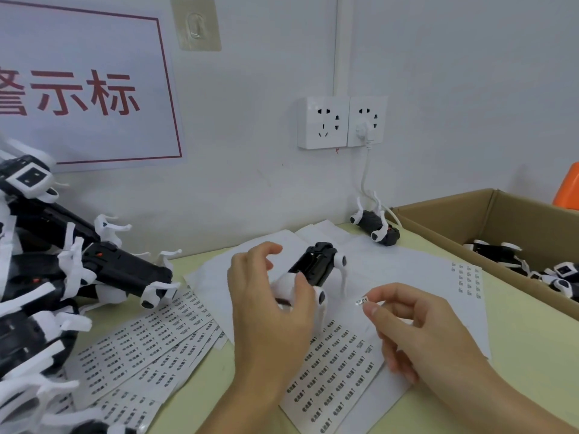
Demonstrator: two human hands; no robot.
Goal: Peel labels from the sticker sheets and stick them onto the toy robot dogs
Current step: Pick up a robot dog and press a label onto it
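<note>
A black and white toy robot dog [316, 267] lies belly-up above the papers at the table's middle. My left hand [269, 305] grips its white near end, thumb on top, other fingers spread. My right hand [410, 324] pinches a small printed label [361, 300] between thumb and forefinger, just right of the dog. Sticker sheets [335, 368] with rows of labels lie under both hands, and several more sheets [147, 346] are fanned out to the left.
A heap of robot dogs [62, 277] fills the left side. One dog [376, 227] lies by the wall under a socket [341, 122]. A cardboard box [501, 220] at the right holds several dogs. Blank backing sheets [407, 267] cover the table's middle.
</note>
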